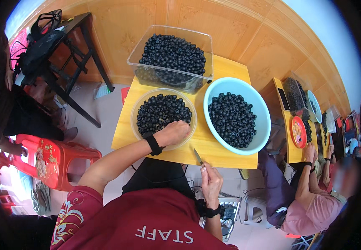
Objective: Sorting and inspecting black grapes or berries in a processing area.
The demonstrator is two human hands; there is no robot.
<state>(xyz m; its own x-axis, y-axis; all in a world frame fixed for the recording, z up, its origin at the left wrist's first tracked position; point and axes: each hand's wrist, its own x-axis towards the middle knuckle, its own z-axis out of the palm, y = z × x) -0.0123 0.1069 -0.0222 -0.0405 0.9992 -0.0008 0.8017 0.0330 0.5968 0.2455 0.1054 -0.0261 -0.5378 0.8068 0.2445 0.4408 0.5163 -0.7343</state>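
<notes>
Only legible text: one line of white block capitals (pixel 164 235), upside down in view, across maroon shirt (pixel 147 212); yellow character-like marks (pixel 48 152) on red plastic stool (pixel 66 164) unreadable.

from my distant post i am looking at a yellow table (pixel 124 131) that is bearing three vessels. at the far left a clear rectangular tub (pixel 209 62) is standing; near left, just in front of it, a clear round bowl (pixel 134 118) is resting. on the right a pale blue basin (pixel 260 108) is sitting, its rim showing past the table's right edge.
</notes>
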